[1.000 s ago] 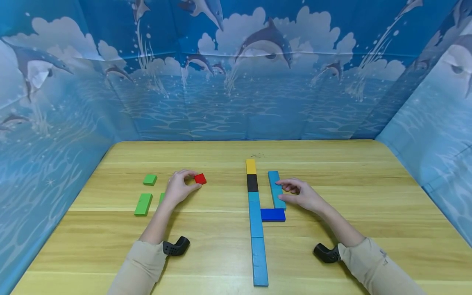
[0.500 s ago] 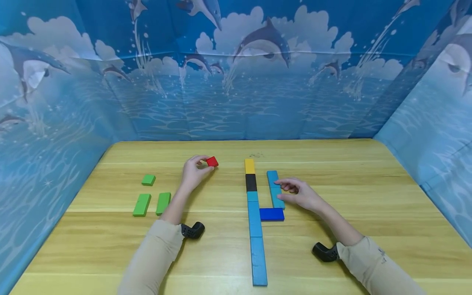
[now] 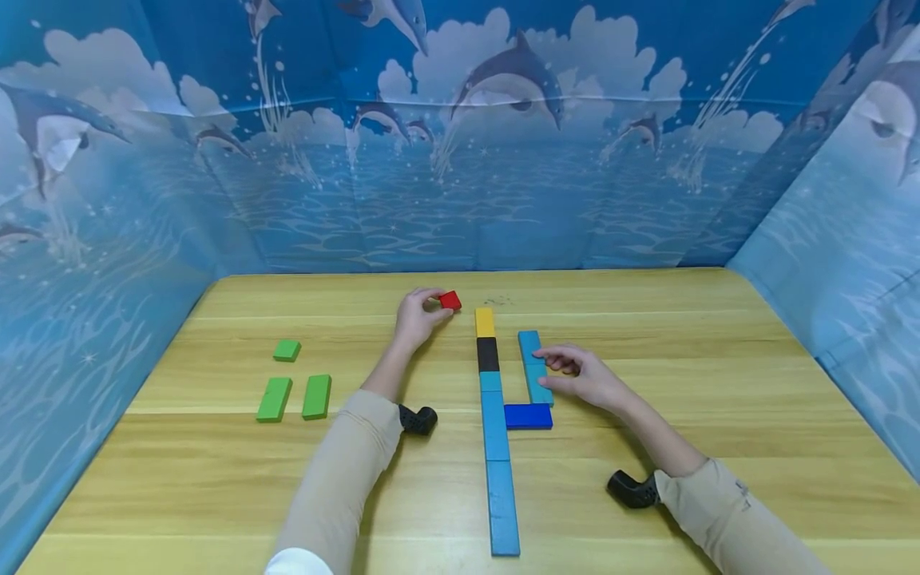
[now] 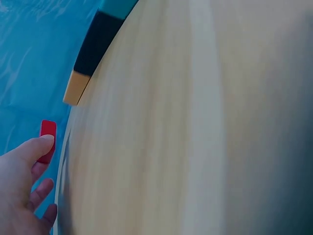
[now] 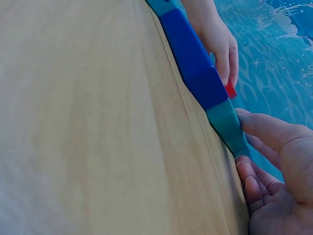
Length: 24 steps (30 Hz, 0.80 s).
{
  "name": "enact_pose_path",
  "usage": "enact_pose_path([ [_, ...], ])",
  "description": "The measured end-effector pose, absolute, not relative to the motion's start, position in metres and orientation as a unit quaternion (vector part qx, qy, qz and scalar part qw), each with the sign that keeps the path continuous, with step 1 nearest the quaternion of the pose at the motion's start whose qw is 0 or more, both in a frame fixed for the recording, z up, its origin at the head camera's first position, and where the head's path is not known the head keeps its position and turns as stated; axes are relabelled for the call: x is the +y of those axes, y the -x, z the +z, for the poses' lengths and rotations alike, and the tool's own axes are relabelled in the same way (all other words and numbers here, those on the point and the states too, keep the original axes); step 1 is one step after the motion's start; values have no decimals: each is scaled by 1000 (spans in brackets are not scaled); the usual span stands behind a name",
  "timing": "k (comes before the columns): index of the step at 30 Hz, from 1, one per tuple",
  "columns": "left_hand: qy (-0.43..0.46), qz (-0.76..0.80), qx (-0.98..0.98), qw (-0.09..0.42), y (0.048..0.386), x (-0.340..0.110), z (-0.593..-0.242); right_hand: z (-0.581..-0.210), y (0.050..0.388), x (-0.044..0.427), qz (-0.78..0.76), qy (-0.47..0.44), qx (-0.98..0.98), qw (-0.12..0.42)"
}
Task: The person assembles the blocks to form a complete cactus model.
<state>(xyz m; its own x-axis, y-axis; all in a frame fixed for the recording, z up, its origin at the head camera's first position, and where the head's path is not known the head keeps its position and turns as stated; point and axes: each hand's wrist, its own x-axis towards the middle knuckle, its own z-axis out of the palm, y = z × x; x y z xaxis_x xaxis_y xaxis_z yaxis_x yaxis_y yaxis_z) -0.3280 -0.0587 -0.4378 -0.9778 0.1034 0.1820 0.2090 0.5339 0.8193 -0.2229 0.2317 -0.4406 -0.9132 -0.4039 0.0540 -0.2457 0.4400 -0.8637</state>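
Note:
My left hand [image 3: 415, 321] pinches a small red block [image 3: 450, 300] between thumb and fingers, off the far left of a yellow block [image 3: 485, 323]. In the left wrist view the red block [image 4: 47, 142] stands clear of the row. My right hand [image 3: 585, 377] lies beside two light blue blocks [image 3: 529, 343], its fingers loosely bent and its thumb and fingertips at their right side. The right wrist view shows the thumb and fingers at a light blue block [image 5: 230, 128]; firm contact is hard to tell. A dark blue block [image 3: 528, 416] joins these to the long row.
The long row runs toward the near edge: yellow, a black block [image 3: 487, 354], then light blue blocks [image 3: 503, 507]. Three green blocks [image 3: 316, 397] lie apart on the left of the wooden table [image 3: 180, 479]. A blue dolphin-print cloth [image 3: 359, 200] surrounds the table's back and sides.
My left hand has carried the red block to the right and away from me, from near the green blocks to near the yellow block. My right hand has stayed in place.

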Motion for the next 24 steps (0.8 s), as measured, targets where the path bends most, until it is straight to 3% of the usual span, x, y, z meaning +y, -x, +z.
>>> enact_pose_path([
  [24, 85, -405, -909, 58, 338, -23, -446, -441, 223, 232, -494, 194, 844, 84],
])
